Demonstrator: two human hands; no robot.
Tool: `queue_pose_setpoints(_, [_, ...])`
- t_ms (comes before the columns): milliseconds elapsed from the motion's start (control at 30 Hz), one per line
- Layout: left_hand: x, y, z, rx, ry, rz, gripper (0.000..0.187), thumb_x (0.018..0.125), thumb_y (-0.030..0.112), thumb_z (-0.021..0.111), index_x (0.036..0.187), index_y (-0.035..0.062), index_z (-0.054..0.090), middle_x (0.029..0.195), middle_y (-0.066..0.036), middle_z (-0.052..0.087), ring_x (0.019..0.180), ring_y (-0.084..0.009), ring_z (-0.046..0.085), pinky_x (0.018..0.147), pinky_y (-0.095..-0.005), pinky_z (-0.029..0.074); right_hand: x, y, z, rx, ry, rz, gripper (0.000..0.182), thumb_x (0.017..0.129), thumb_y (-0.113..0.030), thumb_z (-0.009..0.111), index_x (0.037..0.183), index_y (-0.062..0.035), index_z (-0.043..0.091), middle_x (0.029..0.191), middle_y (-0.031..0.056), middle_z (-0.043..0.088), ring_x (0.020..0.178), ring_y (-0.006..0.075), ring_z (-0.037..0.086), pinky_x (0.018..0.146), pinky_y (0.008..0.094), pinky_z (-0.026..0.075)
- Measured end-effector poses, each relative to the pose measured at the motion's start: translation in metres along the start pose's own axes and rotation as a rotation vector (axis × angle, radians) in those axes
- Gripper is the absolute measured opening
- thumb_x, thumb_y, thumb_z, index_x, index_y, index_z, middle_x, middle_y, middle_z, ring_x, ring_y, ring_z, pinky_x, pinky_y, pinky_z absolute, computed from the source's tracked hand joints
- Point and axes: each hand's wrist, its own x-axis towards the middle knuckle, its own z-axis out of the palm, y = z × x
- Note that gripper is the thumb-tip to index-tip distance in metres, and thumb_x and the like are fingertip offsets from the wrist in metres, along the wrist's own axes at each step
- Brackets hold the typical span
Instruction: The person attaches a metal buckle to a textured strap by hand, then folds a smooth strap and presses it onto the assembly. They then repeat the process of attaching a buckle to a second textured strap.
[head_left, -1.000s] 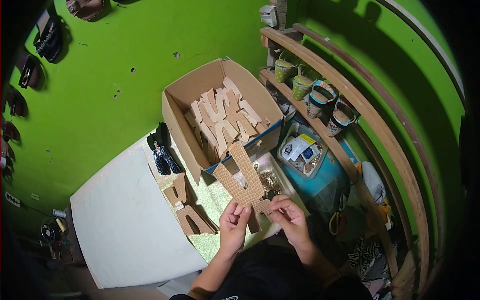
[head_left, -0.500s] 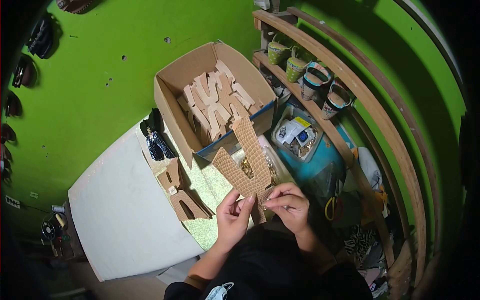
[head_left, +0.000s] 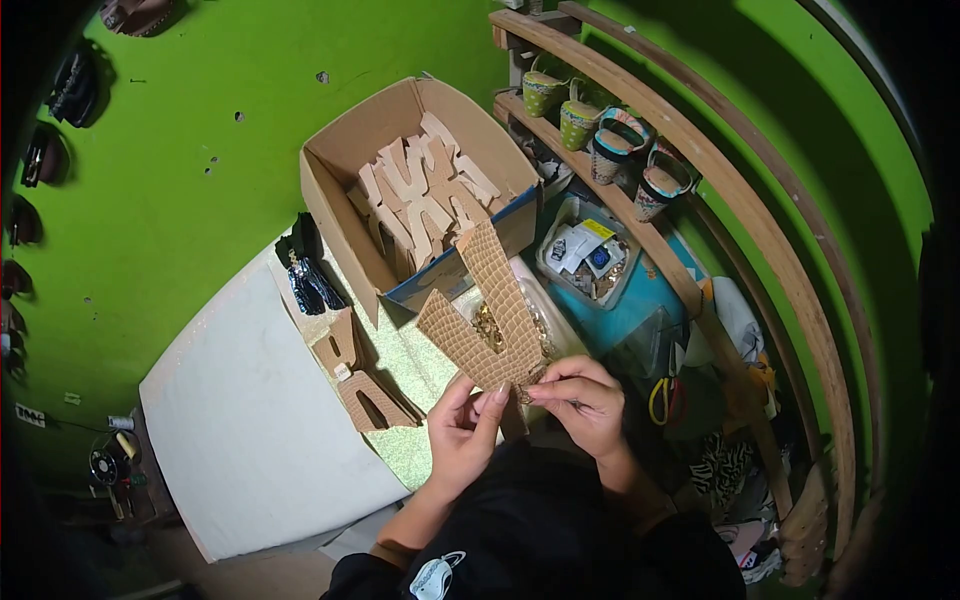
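Observation:
My left hand (head_left: 463, 432) grips a tan, crocodile-embossed, Y-shaped sandal strap (head_left: 490, 365) near its narrow end, thumb on top. The strap's two wide arms point up and away from me, toward the box. At the narrow end, my right hand (head_left: 582, 405) pinches a small metallic ornament (head_left: 524, 396) against the strap, thumb and forefinger together; its exact shape is mostly covered by the fingers. Seen through the strap's fork is a clear container of gold-coloured metal pieces (head_left: 487, 328). A bundled stack of similar brown straps (head_left: 368, 385) lies on the table to the left.
Ahead stands an open cardboard box (head_left: 345, 170) full of pale strap pieces (head_left: 425, 195). Dark tassel-like material (head_left: 308, 275) lies beside it. To the right are a plastic tub (head_left: 565, 270), yellow-handled scissors (head_left: 660, 400) and a wooden rack (head_left: 745, 105) holding small baskets. A white padded surface (head_left: 250, 420) is at left.
My view has shifted slightly. My right fingers have turned a little at the strap's narrow end, and the metallic ornament now shows there more clearly. The left hand keeps its grip.

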Motion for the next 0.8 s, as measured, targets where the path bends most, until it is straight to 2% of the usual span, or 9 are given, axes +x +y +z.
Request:
queue_pose_setpoints(167, [-0.001,0.001,0.000,0.036,-0.001,-0.028,0.023,0.082,-0.004,0.049,0.105,-0.0040,0.048,0.089,-0.001,0.050,0.078,-0.0028,0.048,0.064,-0.0147,0.039,-0.001,-0.005,-0.002,-0.050,-0.009,-0.016,0.016,0.065,0.003,0.067,0.079,-0.0032,0.064,0.077,0.0069,0.055,0.067,0.0141,0.055,0.059,0.0221,0.045])
queue_pose_setpoints(233, [-0.001,0.001,0.000,0.054,-0.010,-0.041,0.020,0.082,-0.003,0.049,0.103,-0.0038,0.050,0.087,0.000,0.048,0.075,-0.0020,0.047,0.062,-0.0145,0.037,0.000,-0.007,-0.003,-0.152,-0.026,-0.083,0.018,0.064,0.005,0.066,0.079,-0.0036,0.064,0.078,0.0067,0.055,0.067,0.0144,0.056,0.058,0.0227,0.046])
queue_pose_setpoints(367, [-0.003,-0.002,0.000,0.094,-0.022,-0.002,0.020,0.082,-0.003,0.050,0.102,-0.0041,0.050,0.089,-0.001,0.048,0.075,-0.0022,0.046,0.062,-0.0145,0.037,0.002,-0.010,-0.009,-0.194,-0.091,-0.114,0.020,0.062,0.006,0.066,0.080,-0.0039,0.064,0.078,0.0066,0.055,0.067,0.0145,0.056,0.058,0.0233,0.047])
queue_pose_setpoints(467, [-0.003,0.001,0.004,0.042,0.004,-0.034,0.021,0.082,-0.003,0.050,0.103,-0.0043,0.051,0.089,-0.002,0.048,0.075,-0.0026,0.046,0.061,-0.0145,0.036,0.001,-0.010,-0.013,-0.169,-0.149,-0.095,0.024,0.066,0.009,0.061,0.086,-0.0044,0.063,0.078,0.0059,0.055,0.069,0.0169,0.057,0.058,0.0253,0.047])
queue_pose_setpoints(733, [-0.010,0.016,-0.008,0.296,-0.065,0.063,0.023,0.081,-0.002,0.051,0.104,-0.0041,0.052,0.089,-0.003,0.048,0.075,-0.0050,0.047,0.063,-0.0157,0.038,0.010,-0.020,0.000,-0.182,-0.136,-0.138,0.014,0.066,0.004,0.065,0.078,-0.0015,0.061,0.076,0.0067,0.055,0.065,0.0170,0.057,0.056,0.0252,0.047])
queue_pose_setpoints(800, [-0.008,0.019,-0.008,0.234,-0.042,0.105,0.023,0.081,-0.003,0.051,0.103,-0.0044,0.052,0.090,-0.004,0.048,0.075,-0.0056,0.047,0.064,-0.0159,0.038,0.017,-0.024,0.003,-0.182,-0.150,-0.175,0.014,0.066,0.004,0.065,0.078,-0.0010,0.060,0.076,0.0069,0.055,0.065,0.0171,0.057,0.056,0.0253,0.047])
